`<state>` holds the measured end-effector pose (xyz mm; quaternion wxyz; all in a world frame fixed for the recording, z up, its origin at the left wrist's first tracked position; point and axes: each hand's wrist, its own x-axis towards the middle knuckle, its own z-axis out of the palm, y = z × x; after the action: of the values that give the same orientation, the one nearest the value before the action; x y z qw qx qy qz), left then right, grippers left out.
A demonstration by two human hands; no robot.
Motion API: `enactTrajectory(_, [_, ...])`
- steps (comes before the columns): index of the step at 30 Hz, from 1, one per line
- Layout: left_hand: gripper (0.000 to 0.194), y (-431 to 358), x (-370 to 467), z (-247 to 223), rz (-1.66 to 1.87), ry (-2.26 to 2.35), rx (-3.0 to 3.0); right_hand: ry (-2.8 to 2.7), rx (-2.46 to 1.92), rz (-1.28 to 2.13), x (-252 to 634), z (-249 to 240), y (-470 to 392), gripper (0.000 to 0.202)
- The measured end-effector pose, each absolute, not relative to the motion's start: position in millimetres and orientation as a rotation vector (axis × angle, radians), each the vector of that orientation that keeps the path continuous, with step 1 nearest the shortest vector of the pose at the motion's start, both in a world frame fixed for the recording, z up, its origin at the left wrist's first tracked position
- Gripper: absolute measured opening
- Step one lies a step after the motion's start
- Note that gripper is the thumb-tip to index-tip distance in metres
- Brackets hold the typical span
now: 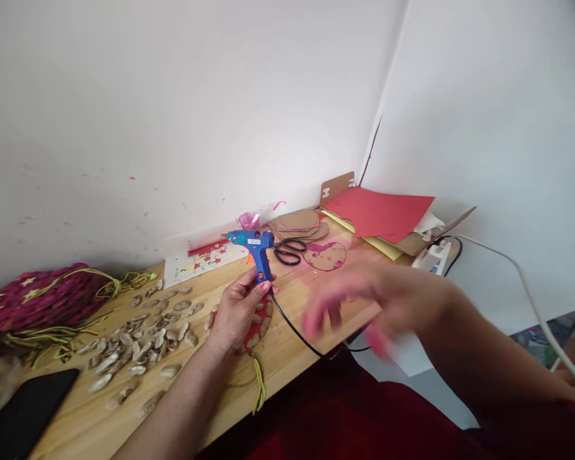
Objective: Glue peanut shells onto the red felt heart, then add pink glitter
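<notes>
My left hand (242, 303) is closed on the lower handle of a blue hot glue gun (257, 248). Its nozzle points left, and a black cord (290, 321) runs from the handle base toward the table edge. Beneath this hand lies a red disc (253, 329) with peanut shells around its rim and a yellow-green tassel (258, 383); the hand covers part of it. My right hand (364, 303) is in the air over the front edge of the table, smeared by motion. Its thumb and fingers are apart and nothing shows between them.
Loose peanut shells (138, 342) are scattered at left, near a black phone (38, 409) and a purple bundle with stars (57, 291). Black scissors (290, 250), a cardboard circle (326, 255) and red paper (381, 211) lie behind. A white cable (517, 271) hangs at right.
</notes>
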<state>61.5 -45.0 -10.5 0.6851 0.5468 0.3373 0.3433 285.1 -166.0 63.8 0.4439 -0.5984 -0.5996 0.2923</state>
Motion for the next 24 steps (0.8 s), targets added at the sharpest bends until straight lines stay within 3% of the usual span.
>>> enactTrajectory(2, [0.055,-46,61,-8,0.767,0.776,1.225,-1.718,-1.788,0.558,307,63,-158,0.035])
enactTrajectory(4, [0.054,-47,62,-7,0.767,0.774,1.226,-1.558,-2.342,0.169,333,53,-149,0.037])
enactTrajectory(6, [0.053,-47,62,-5,0.769,0.756,1.225,-1.472,-2.590,0.130,358,37,-142,0.038])
enactTrajectory(8, [0.051,-48,63,-4,0.767,0.739,1.227,-1.444,-2.636,0.085,379,21,-137,0.033])
enactTrajectory(11, [0.050,-48,62,-3,0.767,0.730,1.225,-1.295,-2.717,-0.009,400,9,-130,0.040])
enactTrajectory(24, [0.049,-44,61,-3,0.767,0.727,1.232,-1.272,-2.714,-0.271,432,23,-101,0.058])
